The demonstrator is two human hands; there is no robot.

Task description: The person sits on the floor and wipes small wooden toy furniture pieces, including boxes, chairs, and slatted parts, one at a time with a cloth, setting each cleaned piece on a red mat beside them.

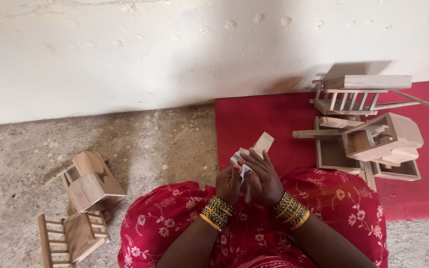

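Over my lap, my left hand (228,184) and my right hand (261,179) are pressed together around a small wooden block (263,143) that sticks up past my fingers. A scrap of white paper or cloth (239,159) is pinched between my hands against the wood. My right hand wraps over it from the right, and my left hand grips from below. Both wrists carry stacks of gold and dark bangles. I sit on the ground in red flowered clothing (343,198).
A red mat (264,114) lies ahead on the right with a pile of small wooden toy furniture (373,134) on it. Two more wooden toy pieces (88,183) rest on the gritty floor at the left. A white wall (175,49) runs close in front.
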